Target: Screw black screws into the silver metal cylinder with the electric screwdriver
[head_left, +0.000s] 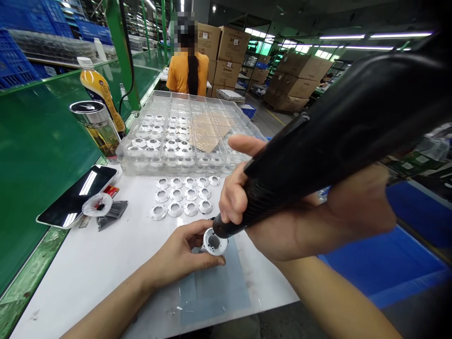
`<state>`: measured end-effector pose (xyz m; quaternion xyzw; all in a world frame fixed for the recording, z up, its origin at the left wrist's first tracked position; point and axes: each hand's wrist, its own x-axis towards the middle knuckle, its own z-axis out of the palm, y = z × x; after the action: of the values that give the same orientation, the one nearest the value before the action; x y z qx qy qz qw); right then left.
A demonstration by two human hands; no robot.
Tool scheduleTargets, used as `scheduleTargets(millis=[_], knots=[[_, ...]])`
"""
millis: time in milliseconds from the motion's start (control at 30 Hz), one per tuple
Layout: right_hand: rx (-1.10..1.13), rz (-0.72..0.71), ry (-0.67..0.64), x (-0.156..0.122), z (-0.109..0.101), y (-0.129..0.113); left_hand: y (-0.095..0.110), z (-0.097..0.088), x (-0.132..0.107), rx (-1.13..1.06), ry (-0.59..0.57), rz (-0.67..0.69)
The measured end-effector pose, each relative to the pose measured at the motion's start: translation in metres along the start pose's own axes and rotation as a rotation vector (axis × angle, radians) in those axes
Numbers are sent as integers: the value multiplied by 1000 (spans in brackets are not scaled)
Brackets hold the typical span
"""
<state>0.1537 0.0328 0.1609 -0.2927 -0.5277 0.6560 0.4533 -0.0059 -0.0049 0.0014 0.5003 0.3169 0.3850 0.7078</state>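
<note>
My left hand point(180, 254) pinches a small white round ring part point(214, 242) against a grey mat point(215, 287) on the white table. My right hand point(247, 197) is wrapped round a large black electric screwdriver point(335, 136), whose tip points down into the ring's centre. Just beyond lie several more white ring parts point(183, 195) in rows on the table. Behind them sits a clear plastic tray point(187, 132) with more rings in its left cells.
A phone point(76, 195) and small plastic bags point(102, 207) lie at the left, with a glass tumbler point(95, 125) and a yellow bottle point(99, 92) behind. A green partition runs along the left. A person in an orange shirt point(187, 70) stands beyond the tray. Blue bins point(388, 263) sit at the right.
</note>
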Motion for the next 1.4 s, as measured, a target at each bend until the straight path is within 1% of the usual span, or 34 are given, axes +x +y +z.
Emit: scheduleTargets(millis=[67, 133, 200, 233, 300, 333, 367, 400, 500, 567, 667, 733, 800, 933, 1033, 1100, 1167, 1333, 1400], knots=[[30, -13, 40, 1, -3, -6, 2, -5, 2, 6, 45, 0], [59, -137, 81, 4, -3, -9, 5, -17, 4, 12, 131, 3], [81, -294, 134, 10, -3, -3, 11, -33, 5, 14, 264, 24], [84, -356, 168, 15, -3, 4, 14, -41, 4, 14, 343, 39], [99, -464, 240, 26, -3, 25, 22, -55, 3, -6, 489, 75], [87, -477, 260, 31, -3, 38, 25, -59, 2, -32, 536, 87], [75, -447, 245, 37, -4, 52, 28, -61, 1, -60, 566, 93], [63, -424, 229, 41, -5, 66, 31, -62, 0, -81, 576, 96], [39, -382, 208, 51, -13, 100, 33, -59, -1, -67, 552, 97], [27, -377, 204, 54, -19, 115, 31, -56, 0, -13, 531, 103], [18, -348, 208, 57, -24, 125, 28, -52, 1, 73, 515, 106], [21, -332, 218, 57, -24, 125, 27, -51, 2, 115, 510, 100], [41, -353, 237, 55, -21, 117, 27, -49, 3, 126, 506, 82], [88, -413, 273, 47, -9, 83, 27, -41, 4, 153, 470, 40], [102, -401, 301, 39, 0, 57, 24, -30, 4, 216, 481, 21], [122, -375, 323, 35, 3, 48, 21, -23, 3, 221, 490, 35], [151, -362, 337, 33, 4, 45, 19, -19, 2, 192, 471, 52], [183, -366, 211, 30, 1, 50, 17, -15, 1, 168, 419, 83], [202, -382, 210, 29, 1, 50, 17, -16, 1, 158, 409, 101]])
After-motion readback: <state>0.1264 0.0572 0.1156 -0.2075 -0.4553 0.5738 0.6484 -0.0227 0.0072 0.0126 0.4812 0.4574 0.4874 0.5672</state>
